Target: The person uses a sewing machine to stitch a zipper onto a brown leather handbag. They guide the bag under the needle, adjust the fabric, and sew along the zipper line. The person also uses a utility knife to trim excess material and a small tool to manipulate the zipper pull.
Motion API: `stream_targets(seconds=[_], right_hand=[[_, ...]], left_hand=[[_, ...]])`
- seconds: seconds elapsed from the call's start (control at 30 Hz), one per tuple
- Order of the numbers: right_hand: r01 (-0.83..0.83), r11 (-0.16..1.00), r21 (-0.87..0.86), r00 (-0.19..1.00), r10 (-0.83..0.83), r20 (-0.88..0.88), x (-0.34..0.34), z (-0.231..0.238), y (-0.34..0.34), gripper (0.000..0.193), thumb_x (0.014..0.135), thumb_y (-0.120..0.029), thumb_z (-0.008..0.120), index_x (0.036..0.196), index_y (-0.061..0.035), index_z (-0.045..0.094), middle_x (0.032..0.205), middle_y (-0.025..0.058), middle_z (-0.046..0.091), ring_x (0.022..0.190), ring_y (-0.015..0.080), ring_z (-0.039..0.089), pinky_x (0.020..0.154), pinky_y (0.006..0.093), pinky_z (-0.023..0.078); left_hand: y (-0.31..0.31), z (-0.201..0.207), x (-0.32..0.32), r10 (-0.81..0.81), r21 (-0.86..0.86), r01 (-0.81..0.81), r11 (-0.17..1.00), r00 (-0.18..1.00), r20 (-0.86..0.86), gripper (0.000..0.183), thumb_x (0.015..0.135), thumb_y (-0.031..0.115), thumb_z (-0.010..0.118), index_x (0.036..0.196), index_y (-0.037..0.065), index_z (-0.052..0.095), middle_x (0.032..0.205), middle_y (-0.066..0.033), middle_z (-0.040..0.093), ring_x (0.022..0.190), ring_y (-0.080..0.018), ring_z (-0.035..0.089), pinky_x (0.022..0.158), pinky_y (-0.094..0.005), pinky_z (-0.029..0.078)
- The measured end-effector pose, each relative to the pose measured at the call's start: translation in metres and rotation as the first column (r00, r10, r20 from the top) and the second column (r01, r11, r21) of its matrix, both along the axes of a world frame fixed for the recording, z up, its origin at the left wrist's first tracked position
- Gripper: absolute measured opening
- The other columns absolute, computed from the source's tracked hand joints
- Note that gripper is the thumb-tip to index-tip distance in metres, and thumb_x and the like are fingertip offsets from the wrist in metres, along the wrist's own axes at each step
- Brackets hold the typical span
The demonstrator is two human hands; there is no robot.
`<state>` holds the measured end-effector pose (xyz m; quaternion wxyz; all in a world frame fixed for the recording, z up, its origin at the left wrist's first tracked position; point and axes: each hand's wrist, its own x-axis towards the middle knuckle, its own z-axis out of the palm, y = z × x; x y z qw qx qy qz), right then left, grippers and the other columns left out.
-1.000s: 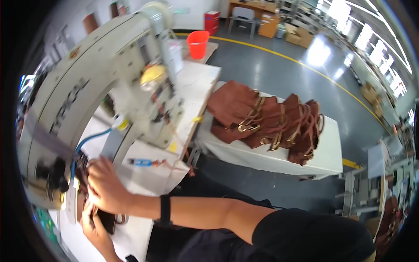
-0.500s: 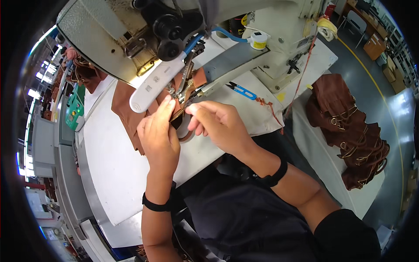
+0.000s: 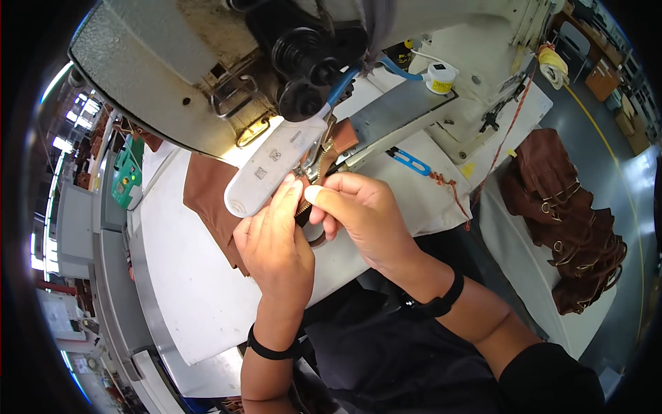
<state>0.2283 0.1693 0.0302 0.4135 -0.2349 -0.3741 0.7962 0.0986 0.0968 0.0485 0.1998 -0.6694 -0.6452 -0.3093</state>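
Note:
A brown leather piece (image 3: 211, 203) with a brass-toothed zipper (image 3: 303, 207) lies under the sewing machine's needle area, partly hidden by the machine and my hands. My left hand (image 3: 279, 252) rests on the leather with its fingers stretched out, the tips close to the presser foot (image 3: 302, 169). Beside it my right hand (image 3: 362, 214) is closed, thumb against bent index finger, pinching the zippered leather's edge. A brown strap loop (image 3: 317, 239) shows below the fingers.
The sewing machine head (image 3: 172, 76) and a white light bar (image 3: 265, 172) overhang the work. A blue-handled cutter (image 3: 408, 161) tied to a red cord lies on the white table (image 3: 179, 290). Brown leather bags (image 3: 562, 214) are piled at the right.
The view has shifted, so machine and table appear further right and lower. My right hand has come closer to the left, its thumb now near the left fingertips.

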Motion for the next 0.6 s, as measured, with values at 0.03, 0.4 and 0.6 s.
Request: stream_targets(seconds=[0.03, 0.4, 0.6], right_hand=[[-0.025, 1.0, -0.01, 1.0, 0.025, 0.005, 0.002, 0.0, 0.002, 0.015, 0.102, -0.015, 0.069, 0.097, -0.0011, 0.072, 0.081, 0.0044, 0.07, 0.067, 0.0066, 0.061, 0.062, 0.0226, 0.051], [0.111, 0.993, 0.039, 0.993, -0.112, 0.024, -0.006, 0.002, 0.002, 0.013, 0.101, -0.012, 0.069, 0.098, -0.0001, 0.07, 0.077, 0.0036, 0.069, 0.061, 0.0059, 0.06, 0.057, 0.0221, 0.049], [0.187, 0.982, 0.028, 0.982, -0.187, 0.025, -0.014, 0.003, -0.003, 0.015, 0.1, -0.014, 0.071, 0.095, 0.0002, 0.071, 0.074, 0.0026, 0.069, 0.06, 0.0047, 0.06, 0.054, 0.0205, 0.046]], left_hand=[[0.0, 0.0, 0.0, 0.006, 0.003, -0.006, 1.0, 1.0, 0.006, 0.044, 0.087, -0.01, 0.06, 0.127, 0.006, 0.071, 0.126, -0.0065, 0.077, 0.108, -0.0156, 0.073, 0.093, -0.0316, 0.043], [0.003, -0.006, -0.004, -0.035, 0.021, 0.034, 0.999, 0.998, 0.058, 0.045, 0.088, -0.012, 0.06, 0.128, 0.008, 0.071, 0.133, -0.0104, 0.074, 0.106, -0.0202, 0.071, 0.094, -0.0333, 0.043], [0.002, -0.002, -0.005, -0.022, 0.02, 0.02, 1.0, 0.998, 0.065, 0.04, 0.089, -0.011, 0.061, 0.122, 0.007, 0.074, 0.128, -0.0103, 0.076, 0.107, -0.0207, 0.072, 0.096, -0.0338, 0.043]])
